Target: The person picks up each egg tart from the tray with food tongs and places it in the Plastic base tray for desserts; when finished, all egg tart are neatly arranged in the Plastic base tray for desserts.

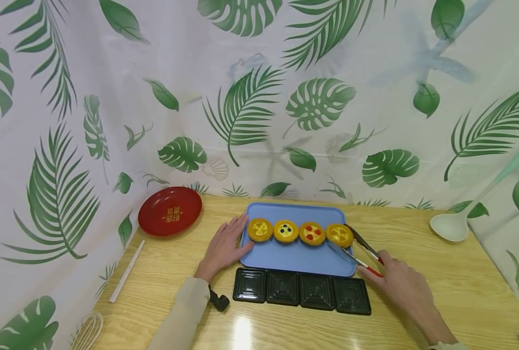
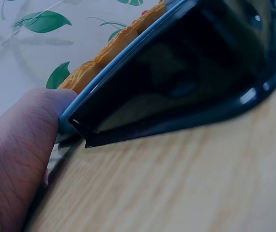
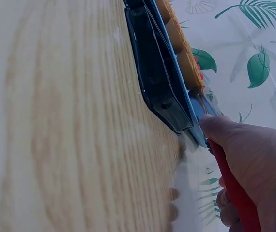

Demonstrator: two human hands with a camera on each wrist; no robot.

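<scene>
Four-in-a-row is how the black square dishes lie, but several egg tarts line the blue tray (image 1: 294,260): a left one (image 1: 260,229) with yellow pieces, one dotted dark blue (image 1: 285,231), one with red pieces (image 1: 312,234) and a right one (image 1: 339,236) with yellow wedges. My right hand (image 1: 406,287) grips red-handled tongs (image 1: 371,270), their arms on either side of the right tart; whether they squeeze it I cannot tell. My left hand (image 1: 226,243) rests at the tray's left edge, fingers extended and thumb on the rim.
Black square dishes (image 1: 301,290) stand in a row before the tray. A red plate (image 1: 170,211) leans at the back left, near a white stick (image 1: 127,272) and a whisk (image 1: 86,333). A white ladle (image 1: 449,227) stands against the right wall.
</scene>
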